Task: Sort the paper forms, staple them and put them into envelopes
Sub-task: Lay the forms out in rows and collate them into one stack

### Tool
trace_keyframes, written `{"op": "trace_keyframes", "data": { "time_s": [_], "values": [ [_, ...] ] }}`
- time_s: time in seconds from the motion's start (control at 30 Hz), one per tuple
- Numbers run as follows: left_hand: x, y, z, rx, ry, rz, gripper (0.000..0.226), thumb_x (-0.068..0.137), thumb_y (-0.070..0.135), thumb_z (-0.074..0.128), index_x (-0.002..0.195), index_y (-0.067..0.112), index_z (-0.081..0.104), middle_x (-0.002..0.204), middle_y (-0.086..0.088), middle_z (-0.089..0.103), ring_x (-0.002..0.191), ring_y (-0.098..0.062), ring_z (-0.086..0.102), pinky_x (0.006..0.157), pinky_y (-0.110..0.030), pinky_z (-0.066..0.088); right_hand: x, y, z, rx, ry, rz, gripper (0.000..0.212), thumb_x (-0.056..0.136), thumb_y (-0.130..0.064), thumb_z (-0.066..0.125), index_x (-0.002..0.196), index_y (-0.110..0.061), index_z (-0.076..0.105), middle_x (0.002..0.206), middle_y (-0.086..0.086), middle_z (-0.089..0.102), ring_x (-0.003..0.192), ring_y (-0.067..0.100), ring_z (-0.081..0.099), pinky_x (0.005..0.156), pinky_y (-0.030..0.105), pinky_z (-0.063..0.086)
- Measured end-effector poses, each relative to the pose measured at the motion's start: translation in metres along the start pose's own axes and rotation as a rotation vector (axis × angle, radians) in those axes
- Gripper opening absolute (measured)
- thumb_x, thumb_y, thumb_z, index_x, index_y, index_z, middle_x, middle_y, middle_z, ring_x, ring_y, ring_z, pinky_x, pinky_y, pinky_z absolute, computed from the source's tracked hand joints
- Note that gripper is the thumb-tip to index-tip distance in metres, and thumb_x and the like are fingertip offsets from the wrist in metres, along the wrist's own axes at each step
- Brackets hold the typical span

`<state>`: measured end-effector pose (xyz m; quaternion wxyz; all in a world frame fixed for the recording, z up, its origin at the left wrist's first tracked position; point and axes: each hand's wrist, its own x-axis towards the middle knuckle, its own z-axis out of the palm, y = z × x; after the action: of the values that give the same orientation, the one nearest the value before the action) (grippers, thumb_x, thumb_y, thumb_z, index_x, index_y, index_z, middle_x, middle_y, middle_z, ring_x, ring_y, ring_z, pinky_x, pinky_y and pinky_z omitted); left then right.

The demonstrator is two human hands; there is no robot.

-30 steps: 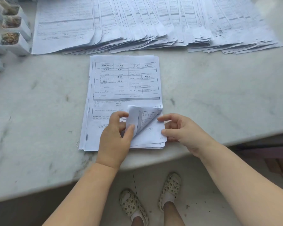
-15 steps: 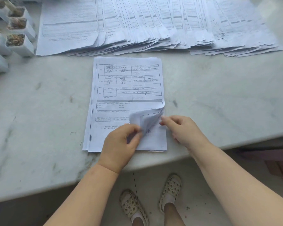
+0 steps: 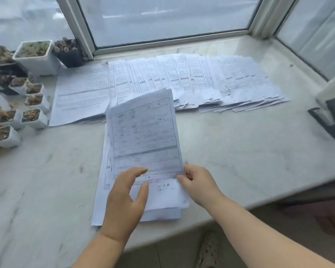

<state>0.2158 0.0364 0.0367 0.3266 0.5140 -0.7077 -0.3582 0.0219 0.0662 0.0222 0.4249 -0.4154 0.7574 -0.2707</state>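
- Top form [image 3: 143,132] now lifted off the stack [image 3: 104,200], no longer just corner-peeled; pinched by right hand [image 3: 199,182]
- Left hand [image 3: 124,202] spread, hovering; sorting into fanned row [image 3: 201,82] likely next

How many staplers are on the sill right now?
1: a dark stapler at the sill's right edge, well right of the right hand pinching the top sheet. Others may be out of frame.
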Motion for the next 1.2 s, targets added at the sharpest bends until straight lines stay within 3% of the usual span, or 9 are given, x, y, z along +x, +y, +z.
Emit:
{"op": "trace_keyframes", "data": {
  "time_s": [0.1,0.17,0.23,0.37,0.53,0.67,0.77,0.9,1.2],
  "values": [
    [0.037,0.013,0.001,0.216,0.189,0.125,0.058,0.084,0.034,0.057,0.138,0.017,0.041,0.144,-0.005,0.041,0.137,-0.02,0.034,0.115,-0.033,0.024,0.008,-0.007,-0.044,0.228,0.039,-0.012,0.021,0.084,-0.014,0.056,0.064,-0.011,0.059,0.057,-0.005,0.054,0.058,0.007,0.042,0.058,0.026,0.032],
    [0.07,0.026,0.009,0.175,0.169,-0.124,0.07,0.086,0.026,0.066,0.146,0.015,0.03,0.146,-0.007,0.038,0.136,-0.02,0.035,0.11,-0.03,0.027,0.026,-0.011,-0.075,0.372,0.054,-0.019,0.022,0.077,-0.024,0.057,0.081,-0.004,0.067,0.076,0.016,0.065,0.071,0.013,0.052,0.067,0.032,0.038],
    [0.1,0.039,0.025,-0.044,0.045,-0.377,0.056,0.085,0.021,0.069,0.135,0.025,0.044,0.129,0.003,0.056,0.118,-0.014,0.054,0.091,-0.025,0.041,0.05,-0.011,-0.105,0.513,0.052,-0.003,0.02,0.083,-0.019,0.061,0.095,-0.006,0.07,0.091,0.013,0.072,0.082,0.023,0.062,0.074,0.038,0.046],
    [0.155,0.065,0.081,-0.185,0.01,-0.399,0.03,0.091,0.01,0.057,0.101,0.038,0.056,0.102,0.013,0.068,0.097,-0.008,0.065,0.081,-0.028,0.048,0.114,-0.002,-0.16,0.698,-0.031,0.125,0.021,0.097,-0.006,0.053,0.105,-0.017,0.068,0.107,0.005,0.074,0.096,0.024,0.07,0.083,0.036,0.055],
    [0.219,0.083,0.154,-0.142,0.068,-0.27,0.023,0.094,0.016,0.058,0.11,0.031,0.057,0.104,0.017,0.063,0.097,0.006,0.058,0.08,-0.014,0.042,0.202,0.015,-0.24,0.938,0.189,0.252,0.025,0.096,-0.001,0.047,0.097,-0.018,0.066,0.089,0.001,0.074,0.073,0.018,0.069,0.05,0.026,0.053],
    [0.25,0.072,0.196,0.169,0.041,-0.065,0.021,0.088,0.02,0.063,0.107,0.028,0.06,0.107,0.023,0.056,0.105,0.005,0.051,0.087,-0.02,0.042,0.261,0.015,-0.289,1.28,0.232,0.388,0.02,0.096,0.0,0.042,0.085,-0.006,0.057,0.053,0.002,0.063,0.045,0.012,0.059,0.051,0.021,0.053],
    [0.264,0.058,0.219,0.433,-0.086,-0.038,0.052,0.08,0.038,0.068,0.127,0.021,0.054,0.135,0.002,0.047,0.133,-0.014,0.033,0.114,-0.036,0.022,0.288,0.002,-0.299,1.387,0.074,0.409,0.018,0.082,0.001,0.045,0.081,-0.012,0.056,0.053,-0.002,0.049,0.053,0.011,0.047,0.081,0.036,0.054],
    [0.267,0.045,0.226,0.61,-0.174,-0.149,0.086,0.075,0.047,0.073,0.145,0.028,0.028,0.158,0.002,0.011,0.147,-0.016,-0.004,0.117,-0.042,-0.007,0.307,-0.023,-0.277,1.386,-0.188,0.357,0.022,0.07,-0.005,0.049,0.085,-0.016,0.059,0.057,-0.002,0.049,0.055,0.012,0.049,0.094,0.048,0.048],
    [0.257,0.017,0.204,0.604,-0.063,-0.03,0.061,0.07,0.055,0.072,0.119,0.029,0.048,0.146,-0.004,0.037,0.144,-0.025,0.016,0.114,-0.059,0.012,0.323,-0.054,-0.195,1.196,-0.431,0.428,0.023,0.096,0.0,0.039,0.084,-0.009,0.056,0.059,0.0,0.049,0.057,0.012,0.048,0.099,0.053,0.045]
  ]
}}
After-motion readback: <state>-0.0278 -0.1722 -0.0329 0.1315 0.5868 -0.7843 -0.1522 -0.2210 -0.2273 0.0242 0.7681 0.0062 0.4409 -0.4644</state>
